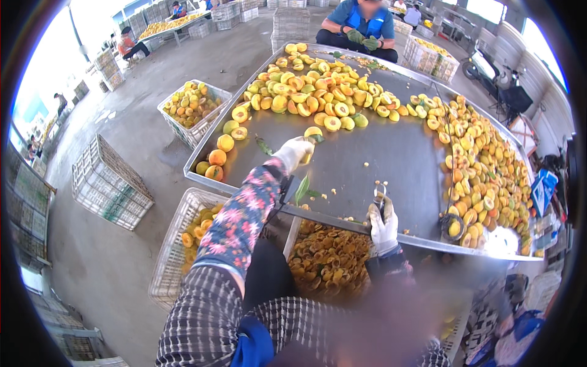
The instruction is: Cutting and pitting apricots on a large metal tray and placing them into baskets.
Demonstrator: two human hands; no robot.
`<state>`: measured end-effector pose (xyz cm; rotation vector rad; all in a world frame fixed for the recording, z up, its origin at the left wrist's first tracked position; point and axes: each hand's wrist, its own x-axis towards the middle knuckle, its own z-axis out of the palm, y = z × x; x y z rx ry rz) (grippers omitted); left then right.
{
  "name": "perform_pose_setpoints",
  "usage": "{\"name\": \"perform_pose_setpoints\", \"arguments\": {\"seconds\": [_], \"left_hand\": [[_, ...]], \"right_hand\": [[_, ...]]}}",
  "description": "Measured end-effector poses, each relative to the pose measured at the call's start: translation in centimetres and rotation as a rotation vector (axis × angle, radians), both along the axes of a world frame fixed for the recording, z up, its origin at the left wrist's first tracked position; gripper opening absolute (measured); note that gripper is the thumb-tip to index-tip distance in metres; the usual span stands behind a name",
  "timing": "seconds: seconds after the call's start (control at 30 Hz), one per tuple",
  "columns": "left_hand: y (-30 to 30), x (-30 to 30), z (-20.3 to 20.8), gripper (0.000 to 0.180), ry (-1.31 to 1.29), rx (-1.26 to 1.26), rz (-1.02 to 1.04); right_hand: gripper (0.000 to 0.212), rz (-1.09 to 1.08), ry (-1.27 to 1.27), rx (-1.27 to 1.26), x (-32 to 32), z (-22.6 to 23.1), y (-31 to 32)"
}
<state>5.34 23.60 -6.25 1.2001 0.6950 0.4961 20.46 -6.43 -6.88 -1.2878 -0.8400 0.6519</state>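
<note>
My left hand (293, 154), in a white glove, reaches over the metal table (379, 156) with its fingers curled. A yellow edge of fruit shows beneath the fingers, probably a peach half, mostly hidden by the glove. Just beyond the fingertips lie another peach half (312, 131) and a green leaf (317, 139). At the near edge my right hand (384, 227), also gloved, is closed around a pitting tool with a metal loop (380, 188) pointing away from me. Loose peach pits (333, 191) are scattered between the hands.
Cut peaches (324, 88) heap along the far side; more halves (483, 177) fill the right section. Whole peaches (216, 157) line the left edge. Below sit a crate of peaches (162, 269) and a bin of brown pits (327, 260). A co-worker (361, 27) sits opposite.
</note>
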Motion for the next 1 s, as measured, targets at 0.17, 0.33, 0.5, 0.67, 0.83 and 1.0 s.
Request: {"name": "perform_pose_setpoints", "arguments": {"seconds": [0.17, 0.33, 0.5, 0.67, 0.83, 1.0], "left_hand": [[-10.1, -3.5, 6.7, 0.035, -0.735, -0.705, -0.052], [-17.4, -5.4, 6.7, 0.041, -0.661, -0.485, 0.243], [-21.4, -4.4, 6.9, 0.042, -0.675, -0.386, 0.236], [-22.6, -4.8, 8.0, 0.038, -0.713, -0.504, 0.110], [-22.5, -5.9, 7.8, 0.038, -0.752, -0.636, -0.010], [-24.2, -6.1, 7.9, 0.030, -0.747, -0.639, 0.056]], "right_hand": [[0.038, -0.008, -0.315, -0.143, -0.4, 1.3, -0.5], [0.031, 0.038, -0.732, -0.048, -7.5, 7.9, -1.6], [0.027, 0.003, -0.951, -0.064, -9.6, 8.6, -2.9], [0.027, -0.011, -1.023, -0.188, -9.8, 9.0, -4.8], [0.030, 0.047, -1.095, -0.093, -9.5, 9.4, -6.1], [0.033, 0.045, -1.136, -0.163, -9.9, 9.1, -6.9]]}}
